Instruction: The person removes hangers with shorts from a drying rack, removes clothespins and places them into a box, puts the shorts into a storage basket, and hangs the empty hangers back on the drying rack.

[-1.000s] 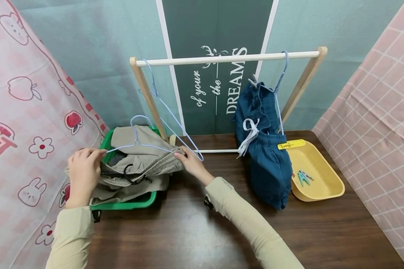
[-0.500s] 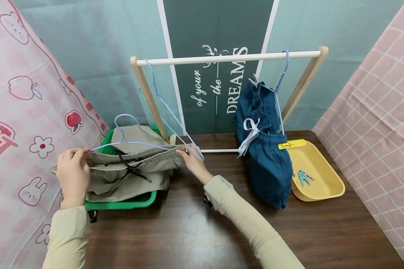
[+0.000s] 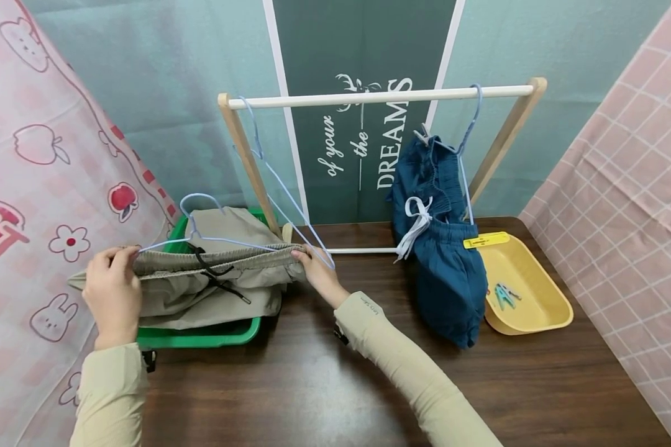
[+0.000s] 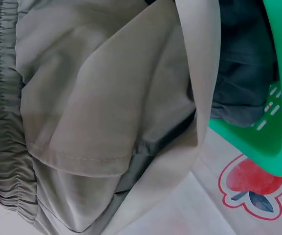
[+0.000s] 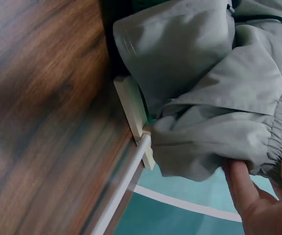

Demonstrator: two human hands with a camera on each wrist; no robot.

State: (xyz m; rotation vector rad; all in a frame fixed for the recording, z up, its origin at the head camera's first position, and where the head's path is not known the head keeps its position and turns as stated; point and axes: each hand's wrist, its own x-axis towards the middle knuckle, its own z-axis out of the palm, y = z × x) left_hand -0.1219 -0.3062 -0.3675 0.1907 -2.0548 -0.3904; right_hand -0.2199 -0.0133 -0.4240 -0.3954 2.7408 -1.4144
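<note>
Grey-beige shorts [image 3: 201,298] with an elastic waistband and a black drawstring are stretched sideways between my two hands, above the green basket [image 3: 212,340]. My left hand [image 3: 114,295] pinches the waistband's left end together with one end of a light blue hanger [image 3: 235,241]. At the other end my right hand [image 3: 320,270] pinches the waistband, thumb on top and fingers below. The hanger's bar lies along the waistband opening, its right tip hidden at the cloth. In the left wrist view only a fingertip shows beside the gathered waistband [image 4: 6,122].
A rack with a white rail [image 3: 369,97] stands behind. From it hang a bare blue hanger [image 3: 282,183] and blue shorts [image 3: 444,267] clipped on a hanger, with a yellow clip [image 3: 485,240]. At right, a yellow bin [image 3: 542,298] holds several clothespins [image 3: 505,295]. Dark cloth [image 4: 243,63] lies in the basket.
My left hand has moved left, drawing the waistband out straighter and taking the hanger along. My right hand has barely moved and keeps its pinch.
</note>
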